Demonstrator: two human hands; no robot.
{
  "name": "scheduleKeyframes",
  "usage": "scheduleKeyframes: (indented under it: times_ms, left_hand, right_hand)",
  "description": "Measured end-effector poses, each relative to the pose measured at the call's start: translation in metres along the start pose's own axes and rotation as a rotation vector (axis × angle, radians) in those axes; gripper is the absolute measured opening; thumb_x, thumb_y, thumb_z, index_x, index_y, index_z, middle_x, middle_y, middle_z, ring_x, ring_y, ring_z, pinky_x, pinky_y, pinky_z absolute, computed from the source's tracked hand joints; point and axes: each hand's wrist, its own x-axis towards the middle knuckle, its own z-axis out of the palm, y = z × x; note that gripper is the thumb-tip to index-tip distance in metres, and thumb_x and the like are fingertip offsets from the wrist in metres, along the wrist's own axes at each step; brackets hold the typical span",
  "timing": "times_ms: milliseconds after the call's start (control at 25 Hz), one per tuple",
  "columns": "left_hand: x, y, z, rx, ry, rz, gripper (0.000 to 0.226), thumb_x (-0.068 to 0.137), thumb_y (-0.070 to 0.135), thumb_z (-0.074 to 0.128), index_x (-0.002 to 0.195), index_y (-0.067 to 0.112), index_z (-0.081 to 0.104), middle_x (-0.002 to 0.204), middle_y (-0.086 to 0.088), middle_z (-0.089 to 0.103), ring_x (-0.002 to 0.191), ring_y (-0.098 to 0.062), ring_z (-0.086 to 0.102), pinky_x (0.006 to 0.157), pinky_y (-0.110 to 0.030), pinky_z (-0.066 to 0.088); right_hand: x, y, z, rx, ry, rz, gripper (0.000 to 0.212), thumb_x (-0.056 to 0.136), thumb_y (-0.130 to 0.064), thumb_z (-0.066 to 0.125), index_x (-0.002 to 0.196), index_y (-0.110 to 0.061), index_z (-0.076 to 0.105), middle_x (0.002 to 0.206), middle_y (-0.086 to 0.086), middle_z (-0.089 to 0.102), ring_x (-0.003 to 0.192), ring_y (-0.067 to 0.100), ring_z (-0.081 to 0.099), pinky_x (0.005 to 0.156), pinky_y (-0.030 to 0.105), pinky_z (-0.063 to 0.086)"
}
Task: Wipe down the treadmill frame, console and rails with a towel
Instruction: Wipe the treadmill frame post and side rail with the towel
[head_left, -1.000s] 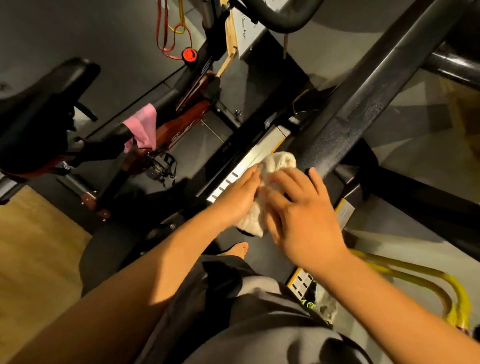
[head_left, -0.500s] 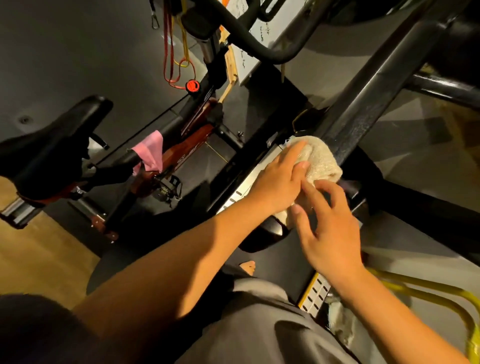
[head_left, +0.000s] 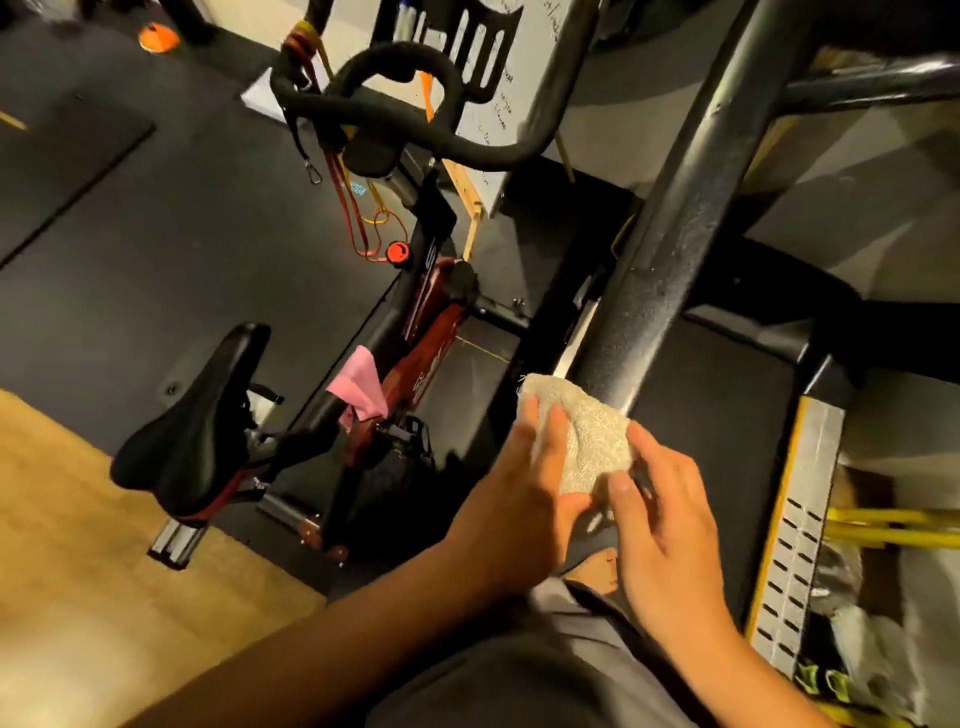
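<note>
The left hand (head_left: 519, 483) grips the bunched pale towel (head_left: 592, 441), fingers curled over its top and thumb tucked beneath. The right hand (head_left: 665, 519) meets the cloth from the other side with bent fingertips (head_left: 621, 486) touching its edge; whether they pinch a fold or only steady it, I cannot tell. The towel sits pressed at the lower end of the treadmill's slanting upright (head_left: 675, 249), touching the bar where it comes nearest the person. Just right of the upright's foot lies the dark belt (head_left: 717, 426), and beyond that, on the same side, is the slotted grey side rail (head_left: 795, 519). Left of the upright, well apart from it, stands an exercise bike (head_left: 415, 332) with a pink cloth (head_left: 363, 384) draped on its frame. Above the towel the upright carries pale specks and a dull film along most of its length, so that stretch looks unwiped. Farther up, a crossbar (head_left: 872, 83) branches off to the right of the upright and also looks dull. The console is out of view. By my reading the job is in an early stage. One end of one bar is being rubbed, while the rest of the upright, the crossbar, the side rail and the console are all left to do.
</note>
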Motion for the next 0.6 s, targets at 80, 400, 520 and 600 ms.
scheduleKeyframes:
  times_ms: [80, 400, 520, 600]
  left_hand:
    - [-0.001, 0.002, -0.004, -0.096, -0.039, -0.052, 0.069, 0.098, 0.052, 0.019, 0.155, 0.015, 0.004, 0.162, -0.017, -0.009, 0.149, -0.040, 0.009, 0.118, -0.041, 0.027]
    - [0.064, 0.006, -0.016, 0.254, 0.266, 0.237, 0.031, 0.094, 0.014, 0.043, 0.106, -0.007, 0.064, 0.126, -0.050, 0.045, 0.127, -0.064, 0.038, 0.104, -0.067, 0.036]
    - [0.031, 0.004, -0.013, 0.090, 0.339, 0.247, 0.044, 0.102, 0.025, 0.036, 0.140, 0.005, 0.039, 0.150, -0.024, 0.036, 0.144, -0.034, 0.031, 0.116, -0.051, 0.029]
    - [0.002, -0.001, -0.011, -0.220, 0.301, 0.112, 0.056, 0.101, 0.035, 0.035, 0.153, 0.030, 0.014, 0.158, 0.005, 0.018, 0.147, -0.010, 0.018, 0.119, -0.038, 0.024]
  right_hand:
    - [0.013, 0.002, 0.003, -0.029, 0.048, 0.014, 0.037, 0.095, -0.025, 0.056, 0.132, -0.027, 0.055, 0.105, -0.005, 0.052, 0.097, -0.006, 0.052, 0.082, 0.002, 0.036]
    - [0.093, -0.001, -0.014, 0.103, 0.343, 0.123, 0.012, 0.085, -0.022, 0.067, 0.095, -0.028, 0.063, 0.079, -0.009, 0.060, 0.070, 0.002, 0.055, 0.072, 0.022, 0.045]
    - [0.061, -0.006, -0.003, 0.085, 0.241, 0.128, 0.037, 0.091, -0.025, 0.061, 0.128, -0.027, 0.057, 0.124, -0.004, 0.061, 0.110, 0.007, 0.057, 0.096, 0.014, 0.042]
    - [0.026, -0.009, 0.013, 0.070, 0.079, 0.205, 0.058, 0.092, -0.033, 0.060, 0.145, -0.027, 0.039, 0.143, -0.006, 0.048, 0.128, 0.007, 0.046, 0.103, 0.011, 0.032]
